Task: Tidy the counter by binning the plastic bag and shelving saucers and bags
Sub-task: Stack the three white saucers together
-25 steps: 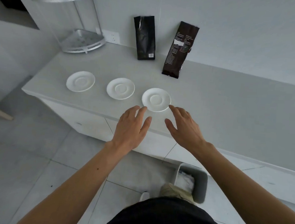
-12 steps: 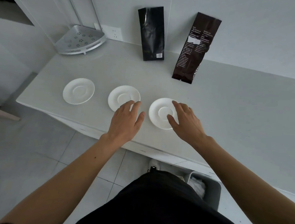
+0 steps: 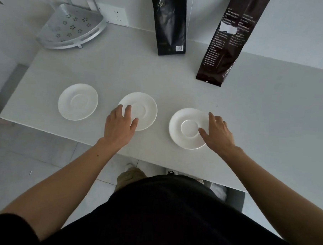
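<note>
On the counter [image 3: 267, 127], three white saucers lie in a row. Your left hand [image 3: 119, 127], spread, has advanced from the edge onto the middle saucer [image 3: 144, 110]; your right hand [image 3: 216, 133], thumb and fingers apart, now spans the right saucer [image 3: 184, 129]. Whether either grips, you cannot tell. At 9 o'clock, the left saucer [image 3: 78, 101] lies untouched. At 12 and 1 o'clock, two dark bags [image 3: 170, 24] [image 3: 227, 47] lean against the wall, tops cropped. Your torso hides most of the bin [image 3: 235, 199].
</note>
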